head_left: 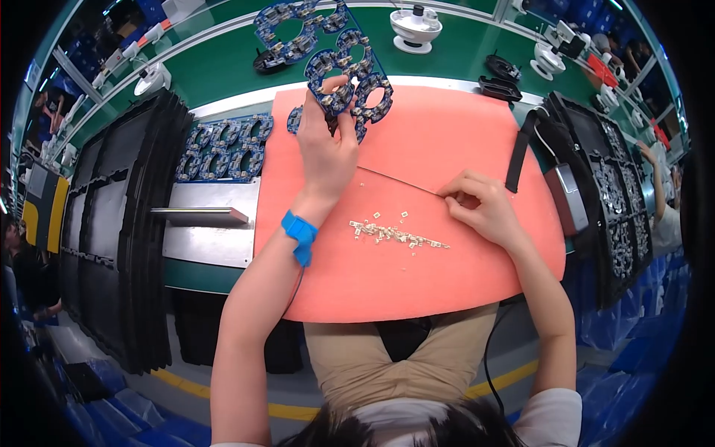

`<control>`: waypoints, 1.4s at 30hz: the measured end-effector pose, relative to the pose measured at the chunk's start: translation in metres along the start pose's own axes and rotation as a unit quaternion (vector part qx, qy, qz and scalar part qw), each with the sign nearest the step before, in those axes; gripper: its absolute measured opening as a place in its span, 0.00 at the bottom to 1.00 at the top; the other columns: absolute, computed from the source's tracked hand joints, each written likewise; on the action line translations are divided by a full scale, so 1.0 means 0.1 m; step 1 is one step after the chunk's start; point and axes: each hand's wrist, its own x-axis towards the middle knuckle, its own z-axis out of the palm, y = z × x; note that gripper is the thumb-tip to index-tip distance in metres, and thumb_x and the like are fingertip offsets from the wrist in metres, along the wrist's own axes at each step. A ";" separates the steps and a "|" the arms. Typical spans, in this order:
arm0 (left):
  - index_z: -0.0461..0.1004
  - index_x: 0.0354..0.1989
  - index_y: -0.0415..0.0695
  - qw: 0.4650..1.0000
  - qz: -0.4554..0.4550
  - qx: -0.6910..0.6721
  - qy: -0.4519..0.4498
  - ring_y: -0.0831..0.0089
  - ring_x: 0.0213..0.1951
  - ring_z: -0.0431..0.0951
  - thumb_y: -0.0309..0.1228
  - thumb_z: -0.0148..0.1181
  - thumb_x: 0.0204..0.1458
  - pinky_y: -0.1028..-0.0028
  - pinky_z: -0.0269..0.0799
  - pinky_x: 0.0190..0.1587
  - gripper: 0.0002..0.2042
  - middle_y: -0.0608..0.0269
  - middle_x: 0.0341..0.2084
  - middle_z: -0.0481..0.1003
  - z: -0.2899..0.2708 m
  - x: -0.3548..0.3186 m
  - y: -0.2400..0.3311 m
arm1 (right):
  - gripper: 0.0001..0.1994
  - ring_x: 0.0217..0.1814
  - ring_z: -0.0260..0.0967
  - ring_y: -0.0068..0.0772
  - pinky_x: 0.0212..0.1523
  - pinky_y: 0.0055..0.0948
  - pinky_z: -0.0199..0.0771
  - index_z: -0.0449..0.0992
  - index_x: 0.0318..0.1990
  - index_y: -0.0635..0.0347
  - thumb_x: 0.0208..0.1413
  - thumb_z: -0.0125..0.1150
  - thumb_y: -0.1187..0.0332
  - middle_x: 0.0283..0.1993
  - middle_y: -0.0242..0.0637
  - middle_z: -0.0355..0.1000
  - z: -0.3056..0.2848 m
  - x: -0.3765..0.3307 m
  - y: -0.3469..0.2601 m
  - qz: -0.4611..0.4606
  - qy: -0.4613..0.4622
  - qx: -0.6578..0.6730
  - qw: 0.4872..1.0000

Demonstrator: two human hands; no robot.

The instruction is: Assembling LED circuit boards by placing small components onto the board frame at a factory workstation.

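My left hand [326, 153] is raised over the salmon-pink mat [477, 134] and grips a blue circuit panel [328, 45] made of several ring-shaped boards, holding it by its lower edge. A blue strap [300, 235] circles that wrist. My right hand [482, 205] rests on the mat with fingers curled, pinching something tiny I cannot make out. Between the two hands lies a loose scatter of small pale snapped-off bits [395, 233]. A seam line crosses the mat toward my right fingers.
More blue ring panels [223, 145] lie left of the mat above a metal plate [212, 223]. Stacked black trays [112, 223] stand at the left; black trays with small parts [614, 194] at the right. White devices sit along the green bench [223, 71]. Other people work at both edges.
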 end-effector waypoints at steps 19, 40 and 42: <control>0.66 0.51 0.36 1.000 0.025 0.013 -0.011 0.71 0.35 0.77 0.11 0.49 0.48 0.74 0.75 0.36 0.19 0.58 0.39 0.72 0.03 -0.02 -0.05 | 0.07 0.33 0.72 0.28 0.34 0.24 0.73 0.79 0.31 0.64 0.41 0.61 0.81 0.31 0.35 0.73 0.06 -0.07 -0.11 -0.028 -0.071 0.061 0.995; 0.66 0.52 0.41 0.994 0.065 0.076 -0.039 0.78 0.40 0.78 0.12 0.47 0.53 0.81 0.74 0.38 0.18 0.62 0.39 0.74 0.06 -0.06 -0.14 | 0.07 0.32 0.72 0.31 0.33 0.27 0.73 0.79 0.31 0.63 0.41 0.62 0.79 0.30 0.36 0.73 0.07 -0.21 -0.18 -0.052 -0.099 0.084 0.990; 0.66 0.52 0.40 0.995 0.048 0.079 -0.047 0.78 0.40 0.78 0.12 0.47 0.53 0.80 0.74 0.38 0.18 0.62 0.39 0.74 0.04 -0.07 -0.12 | 0.07 0.32 0.72 0.30 0.33 0.26 0.73 0.79 0.30 0.64 0.39 0.61 0.81 0.29 0.36 0.73 0.08 -0.18 -0.16 -0.039 -0.091 0.096 0.990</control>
